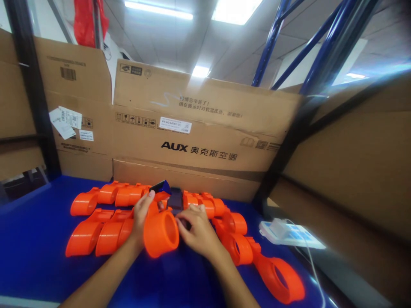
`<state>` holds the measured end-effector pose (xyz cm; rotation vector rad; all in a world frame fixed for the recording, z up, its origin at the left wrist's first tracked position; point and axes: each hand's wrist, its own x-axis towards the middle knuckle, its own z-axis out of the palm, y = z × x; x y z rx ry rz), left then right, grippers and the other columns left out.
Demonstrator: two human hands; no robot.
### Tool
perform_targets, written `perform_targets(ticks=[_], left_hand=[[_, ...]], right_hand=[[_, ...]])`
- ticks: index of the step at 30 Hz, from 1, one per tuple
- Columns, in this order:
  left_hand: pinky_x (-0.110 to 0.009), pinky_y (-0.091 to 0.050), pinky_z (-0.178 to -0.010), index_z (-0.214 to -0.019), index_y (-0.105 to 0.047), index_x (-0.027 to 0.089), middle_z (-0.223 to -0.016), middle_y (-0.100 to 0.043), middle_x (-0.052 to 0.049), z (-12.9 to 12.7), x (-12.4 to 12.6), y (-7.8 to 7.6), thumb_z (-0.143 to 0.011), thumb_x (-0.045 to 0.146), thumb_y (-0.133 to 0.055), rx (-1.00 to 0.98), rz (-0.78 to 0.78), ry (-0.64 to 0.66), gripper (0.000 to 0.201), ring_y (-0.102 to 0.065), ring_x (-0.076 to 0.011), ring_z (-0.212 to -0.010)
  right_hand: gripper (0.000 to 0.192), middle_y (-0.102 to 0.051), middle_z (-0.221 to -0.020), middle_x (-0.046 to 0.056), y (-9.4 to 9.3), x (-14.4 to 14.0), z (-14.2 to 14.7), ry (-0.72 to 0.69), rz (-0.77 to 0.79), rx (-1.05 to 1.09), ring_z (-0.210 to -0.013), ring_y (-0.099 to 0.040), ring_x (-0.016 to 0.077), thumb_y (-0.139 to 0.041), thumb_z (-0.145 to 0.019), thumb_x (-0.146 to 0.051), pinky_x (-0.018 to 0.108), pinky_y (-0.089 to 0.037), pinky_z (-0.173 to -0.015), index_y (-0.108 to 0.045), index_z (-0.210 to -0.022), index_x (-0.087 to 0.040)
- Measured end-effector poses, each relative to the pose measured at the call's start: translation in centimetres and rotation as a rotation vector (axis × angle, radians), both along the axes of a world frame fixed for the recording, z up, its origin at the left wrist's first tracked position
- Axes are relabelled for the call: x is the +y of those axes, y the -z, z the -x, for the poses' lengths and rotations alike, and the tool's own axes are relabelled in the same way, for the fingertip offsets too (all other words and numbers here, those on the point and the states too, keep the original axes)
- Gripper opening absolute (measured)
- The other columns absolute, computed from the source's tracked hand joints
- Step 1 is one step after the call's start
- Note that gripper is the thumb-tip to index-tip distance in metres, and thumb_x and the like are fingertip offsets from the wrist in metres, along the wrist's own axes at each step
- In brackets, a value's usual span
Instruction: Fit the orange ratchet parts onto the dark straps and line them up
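Observation:
My left hand (143, 218) is closed around an orange plastic part with a round, open ring (160, 235) facing right. Above the left thumb, a dark blue and black piece (161, 188) shows at the part's upper end; I cannot tell if it is attached. My right hand (197, 226) is just right of the ring, thumb and fingers curled into a pinch. Whatever lies between those fingertips is hidden. Behind both hands stands a dark box-like object (175, 200), partly covered.
Similar orange parts (84, 237) lie in rows on the blue tabletop (28, 231), left and right of my hands. A white power strip (290, 233) with a cable sits at the right edge. Cardboard panels (199, 141) wall the back, beside dark frame posts (285, 147).

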<state>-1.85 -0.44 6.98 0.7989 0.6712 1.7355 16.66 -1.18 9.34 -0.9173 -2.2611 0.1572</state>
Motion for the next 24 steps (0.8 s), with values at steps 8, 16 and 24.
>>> perform_targets(ticks=[8,16,24], left_hand=[[-0.018,-0.036,-0.046,-0.091,-0.067,0.016,-0.051,-0.056,0.005,-1.8,-1.0,0.0,-0.08,0.04,-0.074,0.277,-0.121,0.177,0.028,-0.047,-0.0083,-0.043],[-0.021,-0.05,-0.064,-0.101,-0.07,0.016,-0.075,-0.07,-0.002,-2.3,-0.8,0.3,-0.08,0.034,-0.075,0.345,-0.161,0.183,0.028,-0.059,-0.011,-0.058],[-0.026,-0.052,-0.072,-0.105,-0.071,0.014,-0.085,-0.074,-0.007,-2.2,-0.7,0.3,-0.078,0.037,-0.075,0.386,-0.153,0.179,0.036,-0.067,-0.0193,-0.076]], right_hand=[[0.046,-0.07,-0.107,0.008,0.3,0.3,-1.4,0.045,-0.139,0.31,-0.095,-0.063,0.0246,-0.066,-0.088,-0.031,0.04,-0.048,-0.087,-0.057,-0.133,-0.023],[0.033,-0.069,-0.09,0.009,1.9,1.1,-1.4,0.096,-0.292,0.261,-0.082,-0.062,0.024,-0.059,-0.091,-0.024,0.04,-0.052,-0.075,-0.063,-0.122,-0.018],[0.029,-0.067,-0.088,0.01,2.1,1.4,-1.7,0.049,-0.316,0.202,-0.081,-0.06,0.0237,-0.053,-0.094,-0.023,0.041,-0.052,-0.075,-0.064,-0.12,-0.016]])
